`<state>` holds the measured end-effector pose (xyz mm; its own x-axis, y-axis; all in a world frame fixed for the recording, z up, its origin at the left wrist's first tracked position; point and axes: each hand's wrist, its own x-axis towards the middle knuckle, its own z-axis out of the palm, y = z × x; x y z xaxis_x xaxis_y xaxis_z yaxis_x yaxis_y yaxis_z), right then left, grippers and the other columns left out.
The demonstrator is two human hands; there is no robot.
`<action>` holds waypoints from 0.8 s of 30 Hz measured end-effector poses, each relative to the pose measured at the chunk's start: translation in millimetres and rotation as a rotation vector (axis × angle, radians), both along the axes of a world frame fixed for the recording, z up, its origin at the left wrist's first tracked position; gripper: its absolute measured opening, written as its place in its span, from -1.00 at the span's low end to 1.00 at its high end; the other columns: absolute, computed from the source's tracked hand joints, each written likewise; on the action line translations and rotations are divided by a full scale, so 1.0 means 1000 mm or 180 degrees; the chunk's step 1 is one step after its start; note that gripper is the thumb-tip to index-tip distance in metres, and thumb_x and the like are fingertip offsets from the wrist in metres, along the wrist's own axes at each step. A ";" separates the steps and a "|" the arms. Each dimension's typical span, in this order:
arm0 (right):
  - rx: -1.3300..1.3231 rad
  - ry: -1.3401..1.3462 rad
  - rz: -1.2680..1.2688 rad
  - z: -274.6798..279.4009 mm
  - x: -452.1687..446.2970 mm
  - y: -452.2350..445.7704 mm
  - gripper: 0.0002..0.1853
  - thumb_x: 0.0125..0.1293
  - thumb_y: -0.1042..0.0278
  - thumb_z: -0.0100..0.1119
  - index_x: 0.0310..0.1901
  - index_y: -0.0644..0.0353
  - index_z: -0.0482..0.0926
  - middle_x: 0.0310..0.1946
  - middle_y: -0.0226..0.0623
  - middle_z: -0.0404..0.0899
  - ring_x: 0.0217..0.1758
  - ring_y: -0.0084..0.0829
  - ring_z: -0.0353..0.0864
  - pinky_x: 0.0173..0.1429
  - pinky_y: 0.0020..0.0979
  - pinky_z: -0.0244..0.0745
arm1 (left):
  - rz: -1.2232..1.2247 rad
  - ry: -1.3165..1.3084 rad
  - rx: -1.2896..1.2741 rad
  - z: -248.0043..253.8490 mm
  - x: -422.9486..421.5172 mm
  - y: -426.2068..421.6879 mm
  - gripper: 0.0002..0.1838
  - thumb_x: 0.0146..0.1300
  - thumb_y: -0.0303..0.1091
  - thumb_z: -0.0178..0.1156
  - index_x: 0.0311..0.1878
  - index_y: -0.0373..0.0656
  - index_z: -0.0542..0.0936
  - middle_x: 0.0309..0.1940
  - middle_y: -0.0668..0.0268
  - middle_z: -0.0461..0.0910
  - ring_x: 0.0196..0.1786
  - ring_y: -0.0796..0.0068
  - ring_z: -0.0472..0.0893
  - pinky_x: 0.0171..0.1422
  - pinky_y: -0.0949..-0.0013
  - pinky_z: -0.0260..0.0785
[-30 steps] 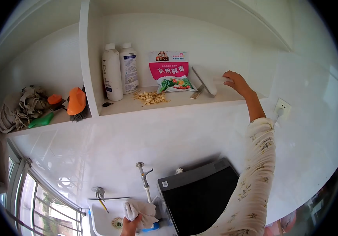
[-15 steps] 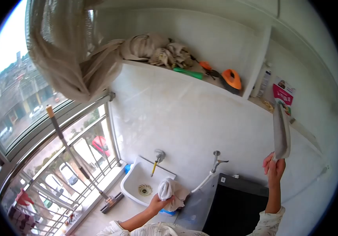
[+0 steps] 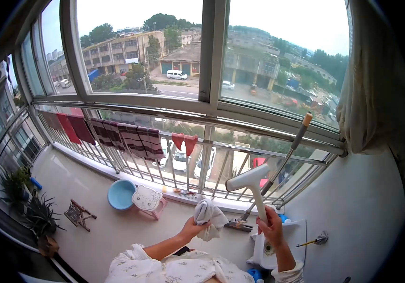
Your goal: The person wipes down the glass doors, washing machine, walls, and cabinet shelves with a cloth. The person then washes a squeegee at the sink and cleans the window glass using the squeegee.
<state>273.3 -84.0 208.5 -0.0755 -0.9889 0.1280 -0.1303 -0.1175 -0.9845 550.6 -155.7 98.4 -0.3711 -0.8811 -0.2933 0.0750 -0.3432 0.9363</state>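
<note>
My left hand [image 3: 196, 228] is closed around a crumpled greyish-white cloth [image 3: 210, 219], part of which hangs below the fingers. My right hand [image 3: 271, 225] grips the white handle of a window squeegee [image 3: 250, 179]. Its T-shaped head points up and left, in front of the railing. Just behind the squeegee, a long-handled mop [image 3: 278, 168] leans against the window rail, its flat head on the floor. Below my right hand is a white sink [image 3: 297, 234], partly hidden by the forearm.
Large sliding windows [image 3: 278, 70] rise above a metal railing [image 3: 221, 146] hung with towels [image 3: 139, 140]. On the floor stand a blue basin [image 3: 122, 194], a small stool [image 3: 148, 198], a wooden folding stool [image 3: 78, 214] and potted plants [image 3: 42, 217]. A curtain [image 3: 365, 108] hangs at right.
The view has swung left from the shelf and sink wall to the windows. The squeegee, earlier raised by the shelf at right, is now lower and nearer the cloth. Both hands keep their holds.
</note>
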 end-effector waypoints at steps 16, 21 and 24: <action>-0.3455 0.2224 -0.0075 0.263 0.252 -0.444 -0.34 0.34 0.44 0.19 0.45 -0.17 0.25 0.05 -0.05 0.64 -0.32 -0.23 0.66 -0.28 -0.24 0.50 | 0.3617 0.0955 0.0105 -0.059 0.220 0.004 -0.49 0.14 -0.55 0.38 0.18 -0.24 0.49 -0.01 0.29 0.60 0.01 0.44 0.60 0.10 0.35 0.45; -0.4650 0.2405 -0.1436 0.407 0.314 -0.593 -0.36 0.31 0.46 0.19 0.42 -0.09 0.26 -0.25 -0.05 0.70 -0.34 -0.16 0.72 -0.30 -0.23 0.63 | 0.3629 0.0426 0.0108 -0.062 0.277 -0.067 -0.46 0.21 -0.39 0.37 0.21 -0.41 0.47 0.07 0.16 0.57 0.00 0.33 0.55 0.08 0.31 0.42; -0.4240 0.2559 -0.2031 0.471 0.333 -0.637 -0.37 0.36 0.32 0.15 0.43 -0.05 0.20 -0.27 -0.04 0.71 -0.27 -0.13 0.73 -0.20 -0.12 0.65 | 0.3566 0.0207 -0.0030 -0.058 0.296 -0.110 -0.46 0.20 -0.41 0.38 0.20 -0.41 0.47 0.06 0.17 0.58 0.00 0.34 0.55 0.10 0.30 0.41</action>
